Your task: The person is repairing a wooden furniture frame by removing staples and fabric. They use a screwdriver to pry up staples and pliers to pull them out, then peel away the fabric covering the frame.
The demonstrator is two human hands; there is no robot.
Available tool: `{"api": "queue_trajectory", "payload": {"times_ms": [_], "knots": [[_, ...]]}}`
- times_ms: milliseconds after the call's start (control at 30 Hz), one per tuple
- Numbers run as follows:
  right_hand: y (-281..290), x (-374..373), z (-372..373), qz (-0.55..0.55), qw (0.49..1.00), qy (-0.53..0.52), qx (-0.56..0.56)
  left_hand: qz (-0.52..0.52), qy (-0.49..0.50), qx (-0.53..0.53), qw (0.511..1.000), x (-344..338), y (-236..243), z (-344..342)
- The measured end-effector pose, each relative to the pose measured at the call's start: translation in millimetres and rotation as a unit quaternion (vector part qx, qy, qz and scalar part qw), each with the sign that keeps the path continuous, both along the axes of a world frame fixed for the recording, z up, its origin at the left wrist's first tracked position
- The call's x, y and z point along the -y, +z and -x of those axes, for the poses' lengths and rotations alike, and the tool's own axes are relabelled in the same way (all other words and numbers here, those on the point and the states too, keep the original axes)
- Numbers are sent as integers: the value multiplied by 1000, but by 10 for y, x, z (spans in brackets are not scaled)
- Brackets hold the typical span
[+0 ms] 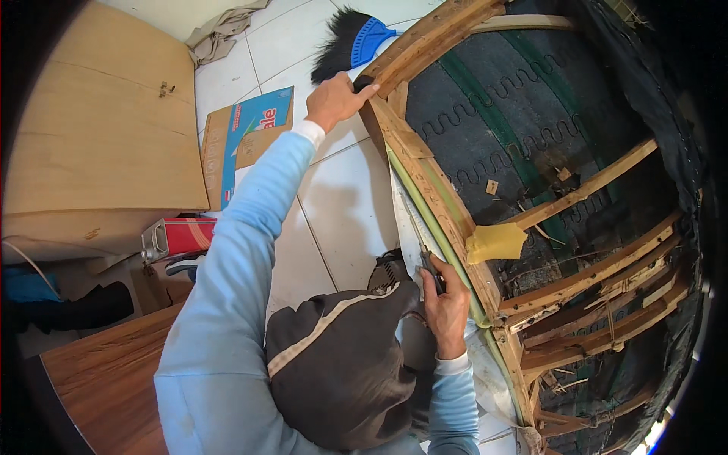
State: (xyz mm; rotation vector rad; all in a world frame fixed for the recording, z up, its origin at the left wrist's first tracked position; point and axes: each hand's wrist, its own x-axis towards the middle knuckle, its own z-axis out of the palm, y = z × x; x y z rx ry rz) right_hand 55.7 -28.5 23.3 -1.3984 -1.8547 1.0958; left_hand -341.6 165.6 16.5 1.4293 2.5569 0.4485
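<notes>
An upholstered-furniture frame of bare wood, with wavy springs and dark backing, stands tilted at my right. My left hand reaches to its far corner, with its fingers closed over a black piece there. What lies under those fingers is partly hidden. My right hand is closed around a dark-handled tool with a thin grey tip, which looks like a utility knife. The tip is close to the white fabric and pale green padding edge along the frame's near side.
A yellow foam piece hangs on a rail. A blue-and-black broom head and a cardboard box lie on white tiles. At left are a wooden cabinet, a red can and a brown wooden board.
</notes>
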Motion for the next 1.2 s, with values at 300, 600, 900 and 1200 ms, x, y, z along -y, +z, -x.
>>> {"api": "queue_trajectory", "payload": {"times_ms": [300,600,900,1200], "knots": [[-10,-13,-20,39,999,-4,-26,52,-206,28,977,-161,-206,681],[-28,-34,16,-7,1000,2,-18,-146,-66,263,951,747,-75,-30],[96,-62,155,-88,991,79,67,75,33,179,980,269,173,-377],[46,-32,243,-95,993,60,34,4,-49,219,974,204,-344,134]]}}
